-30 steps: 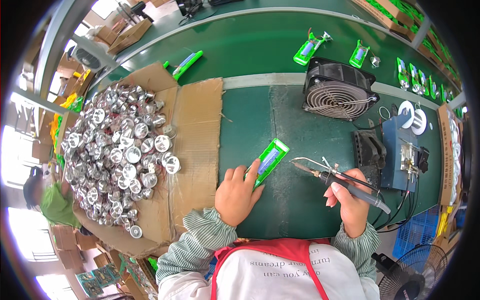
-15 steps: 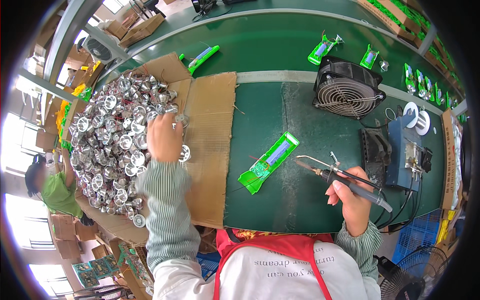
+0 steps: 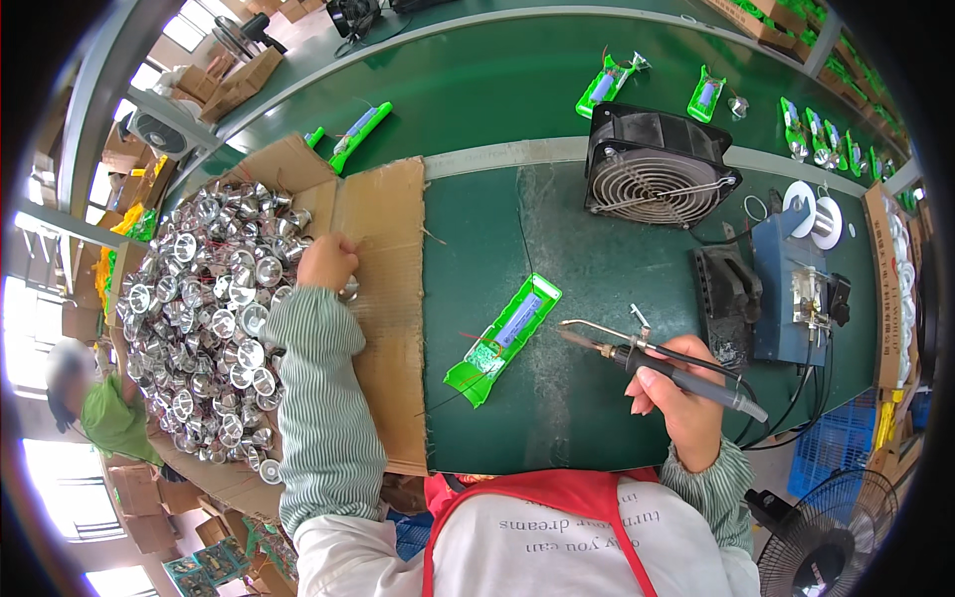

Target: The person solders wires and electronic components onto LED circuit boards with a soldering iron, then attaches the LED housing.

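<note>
My left hand point(image 3: 328, 263) is at the right edge of a heap of silver reflector cups point(image 3: 224, 323), over a cardboard flap. Its fingers are curled in, and what they grip is hidden; a bit of shiny metal shows just beside the wrist. In my right hand point(image 3: 681, 398) is a soldering iron point(image 3: 686, 383) with a thin curved solder-feed tube, its tip pointing left. Between the hands a bright green plastic housing point(image 3: 502, 340) lies slantwise on the green bench, holding a blue cylindrical battery point(image 3: 519, 318), a small circuit board point(image 3: 484, 358) and loose thin wires.
The cardboard point(image 3: 383, 328) covers the bench's left part. A black fan with a wire guard point(image 3: 662, 179) stands at the back. To the right are a black stand point(image 3: 726, 294) and a blue solder feeder point(image 3: 781, 289) with spools. More green housings point(image 3: 360, 137) lie on the far surface.
The view has shifted, moving the bench items left. Relative to the heap, my left hand has moved right and away from me, its fingers more curled. The soldering iron stays in my right hand.
</note>
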`<state>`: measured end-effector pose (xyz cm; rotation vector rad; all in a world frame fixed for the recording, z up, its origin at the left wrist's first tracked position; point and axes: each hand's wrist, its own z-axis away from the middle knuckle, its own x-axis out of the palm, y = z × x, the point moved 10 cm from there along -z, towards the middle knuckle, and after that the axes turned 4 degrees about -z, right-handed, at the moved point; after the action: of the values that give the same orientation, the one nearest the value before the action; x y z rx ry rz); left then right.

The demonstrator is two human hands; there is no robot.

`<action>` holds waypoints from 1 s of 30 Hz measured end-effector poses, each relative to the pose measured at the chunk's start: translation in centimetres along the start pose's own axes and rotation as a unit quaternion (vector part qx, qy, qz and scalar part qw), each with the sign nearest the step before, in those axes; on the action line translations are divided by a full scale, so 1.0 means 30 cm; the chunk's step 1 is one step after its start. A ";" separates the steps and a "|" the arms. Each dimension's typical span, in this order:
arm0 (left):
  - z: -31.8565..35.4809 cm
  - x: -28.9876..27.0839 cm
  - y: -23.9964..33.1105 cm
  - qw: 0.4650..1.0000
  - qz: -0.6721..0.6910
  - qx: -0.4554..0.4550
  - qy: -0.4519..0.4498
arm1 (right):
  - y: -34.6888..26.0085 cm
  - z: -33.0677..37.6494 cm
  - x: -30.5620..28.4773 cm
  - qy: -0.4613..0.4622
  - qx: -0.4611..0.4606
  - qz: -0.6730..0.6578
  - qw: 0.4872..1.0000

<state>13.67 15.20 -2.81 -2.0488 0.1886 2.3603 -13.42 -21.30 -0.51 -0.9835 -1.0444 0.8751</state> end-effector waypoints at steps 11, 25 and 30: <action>0.461 -0.024 0.291 0.953 0.294 0.079 -0.017 | 0.017 -0.019 0.077 -0.063 0.006 -0.017 0.998; 0.604 0.056 0.421 0.949 0.287 0.132 0.021 | 0.103 -0.024 0.192 -0.122 0.046 0.005 0.991; 0.604 0.061 0.418 0.949 0.284 0.135 0.014 | 0.138 -0.028 0.212 -0.126 0.069 0.004 0.990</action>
<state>-5.53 4.41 -1.09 -2.0931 1.1765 2.3859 -11.36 -14.31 -2.78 -0.7764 -1.1756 1.0837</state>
